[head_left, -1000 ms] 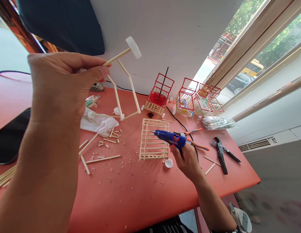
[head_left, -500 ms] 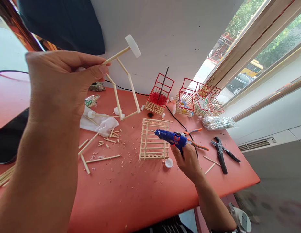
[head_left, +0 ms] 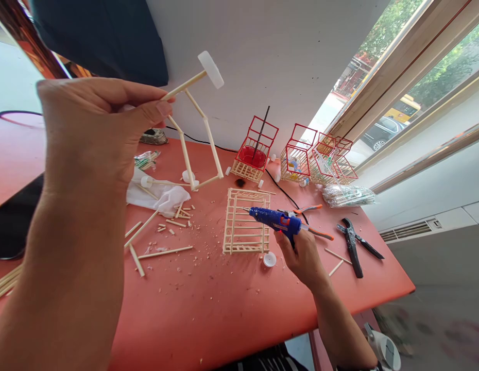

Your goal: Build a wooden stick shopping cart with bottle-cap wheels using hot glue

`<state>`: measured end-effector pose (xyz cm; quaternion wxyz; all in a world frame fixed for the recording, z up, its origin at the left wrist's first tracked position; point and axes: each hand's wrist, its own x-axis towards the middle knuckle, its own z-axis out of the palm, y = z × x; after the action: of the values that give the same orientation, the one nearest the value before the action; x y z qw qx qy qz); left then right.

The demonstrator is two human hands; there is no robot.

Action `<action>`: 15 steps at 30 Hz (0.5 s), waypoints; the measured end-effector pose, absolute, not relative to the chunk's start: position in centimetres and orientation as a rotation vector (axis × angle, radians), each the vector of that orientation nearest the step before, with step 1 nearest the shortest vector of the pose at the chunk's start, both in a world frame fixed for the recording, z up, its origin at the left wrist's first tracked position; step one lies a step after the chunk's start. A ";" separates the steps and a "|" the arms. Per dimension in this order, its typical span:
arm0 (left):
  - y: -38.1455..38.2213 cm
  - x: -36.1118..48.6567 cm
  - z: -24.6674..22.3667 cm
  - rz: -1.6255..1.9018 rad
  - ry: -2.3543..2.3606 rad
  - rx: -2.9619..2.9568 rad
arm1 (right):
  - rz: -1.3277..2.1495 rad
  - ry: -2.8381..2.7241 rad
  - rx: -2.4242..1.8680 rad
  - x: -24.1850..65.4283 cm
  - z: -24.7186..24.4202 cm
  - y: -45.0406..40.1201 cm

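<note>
Pinched between the thumb and fingers of my left hand (head_left: 119, 105) is a frame of wooden sticks (head_left: 214, 147), held up above the table. A white plastic cap (head_left: 210, 69) sits on the end of its top stick. My right hand (head_left: 303, 257) is wrapped round the grip of a blue hot glue gun (head_left: 276, 219), whose nozzle points left. Below the nozzle, a slatted wooden stick frame (head_left: 246, 242) lies on the red table (head_left: 166, 309). Near that frame's lower right corner rests a loose white cap (head_left: 269, 259).
Red-and-wood stick carts (head_left: 252, 157) stand along the wall, with another (head_left: 299, 154) to their right. Black-handled cutters (head_left: 352, 247) lie at the right, near orange-handled pliers (head_left: 320, 234). Cut sticks (head_left: 166, 252) and a white plastic bag (head_left: 172, 198) are on the left.
Hardly anything differs. Both hands keep their holds, and the glue gun has shifted very slightly to the right.
</note>
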<state>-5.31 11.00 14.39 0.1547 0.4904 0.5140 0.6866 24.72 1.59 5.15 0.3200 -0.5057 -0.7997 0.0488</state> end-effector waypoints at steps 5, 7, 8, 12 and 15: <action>11.1 -5.4 14.3 1.982 1.460 1.426 | 0.137 -2.106 -1.336 24.9 5.2 1.6; 11.0 -5.3 14.3 1.979 1.466 1.433 | 0.137 -2.106 -1.340 24.8 5.2 1.6; 11.0 -5.3 14.2 1.970 1.478 1.438 | 0.136 -2.106 -1.342 24.8 5.2 1.7; 10.7 -5.2 14.1 1.972 1.476 1.451 | 0.131 -2.109 -1.338 24.4 5.3 1.7; 10.7 -5.2 14.1 1.988 1.455 1.456 | 0.147 -2.111 -1.332 24.3 5.4 1.7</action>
<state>-5.16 10.67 14.06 0.1394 0.5039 0.5034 0.6879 24.32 1.67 5.37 0.3150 -0.5055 -0.8013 0.0559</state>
